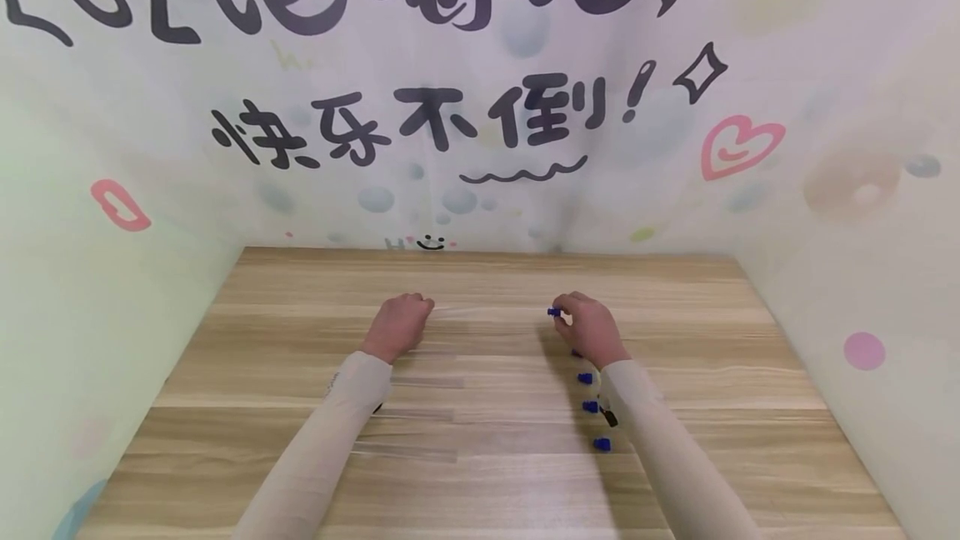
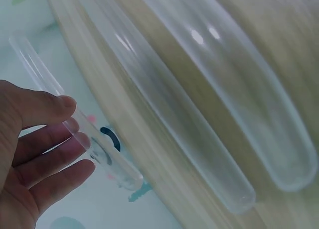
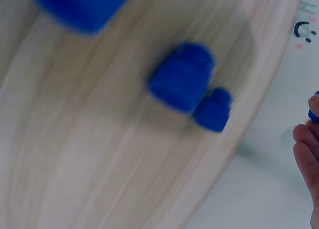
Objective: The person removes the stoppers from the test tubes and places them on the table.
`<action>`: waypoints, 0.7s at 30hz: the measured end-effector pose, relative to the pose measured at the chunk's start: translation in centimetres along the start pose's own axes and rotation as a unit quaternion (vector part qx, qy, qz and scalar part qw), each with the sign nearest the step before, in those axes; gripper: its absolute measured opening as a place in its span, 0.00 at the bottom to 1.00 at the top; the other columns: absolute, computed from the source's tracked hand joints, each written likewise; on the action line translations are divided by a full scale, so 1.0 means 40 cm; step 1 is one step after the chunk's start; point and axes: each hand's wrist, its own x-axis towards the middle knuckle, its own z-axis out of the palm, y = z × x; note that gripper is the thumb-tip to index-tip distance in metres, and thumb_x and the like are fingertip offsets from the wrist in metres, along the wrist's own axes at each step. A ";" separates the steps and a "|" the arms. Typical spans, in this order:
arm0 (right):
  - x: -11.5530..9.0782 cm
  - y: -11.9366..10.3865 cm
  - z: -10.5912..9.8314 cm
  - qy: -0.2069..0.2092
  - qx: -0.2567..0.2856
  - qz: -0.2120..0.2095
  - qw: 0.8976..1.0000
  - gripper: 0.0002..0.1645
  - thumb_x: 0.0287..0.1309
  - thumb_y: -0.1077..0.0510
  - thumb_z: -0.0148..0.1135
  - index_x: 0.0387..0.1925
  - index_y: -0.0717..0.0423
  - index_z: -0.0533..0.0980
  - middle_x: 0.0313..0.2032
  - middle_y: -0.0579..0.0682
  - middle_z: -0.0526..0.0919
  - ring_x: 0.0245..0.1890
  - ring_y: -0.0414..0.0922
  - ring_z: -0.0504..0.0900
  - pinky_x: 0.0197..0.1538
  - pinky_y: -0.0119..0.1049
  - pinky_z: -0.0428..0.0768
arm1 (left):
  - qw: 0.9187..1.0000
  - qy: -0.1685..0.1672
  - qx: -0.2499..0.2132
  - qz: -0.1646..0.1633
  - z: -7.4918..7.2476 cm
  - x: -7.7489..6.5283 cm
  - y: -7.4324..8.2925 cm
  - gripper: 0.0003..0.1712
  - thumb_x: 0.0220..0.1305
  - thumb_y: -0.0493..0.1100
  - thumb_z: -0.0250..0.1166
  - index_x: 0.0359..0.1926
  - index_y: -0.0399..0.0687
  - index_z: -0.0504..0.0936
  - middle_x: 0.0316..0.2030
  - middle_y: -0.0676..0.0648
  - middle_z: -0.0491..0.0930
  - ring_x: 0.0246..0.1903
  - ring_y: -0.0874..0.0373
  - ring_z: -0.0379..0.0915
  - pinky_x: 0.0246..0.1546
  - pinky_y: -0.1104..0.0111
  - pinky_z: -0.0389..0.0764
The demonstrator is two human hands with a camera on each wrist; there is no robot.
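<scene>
In the left wrist view, my left hand pinches a clear test tube between thumb and fingers, its rounded closed end pointing away from the palm. From the head view, that left hand is over the far part of the table, and the tube barely shows. Level with it on the right, my right hand holds a small blue stopper at its fingertips. The right wrist view catches only part of the right hand and a sliver of its stopper. A wide gap separates the hands.
More clear tubes lie side by side on the wooden table, near the left forearm. Several blue stoppers form a row beside the right forearm. A printed wall rises along the table's back edge.
</scene>
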 end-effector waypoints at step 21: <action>-0.035 0.083 -0.004 -0.108 0.003 0.098 0.989 0.09 0.53 0.66 0.65 0.38 0.63 0.82 0.35 0.56 0.83 0.33 0.50 0.83 0.39 0.44 0.82 | 0.998 -0.046 -0.015 -0.042 0.045 -0.021 -0.040 0.07 0.55 0.27 0.63 0.26 0.41 0.82 0.25 0.43 0.78 0.26 0.49 0.78 0.24 0.59 0.80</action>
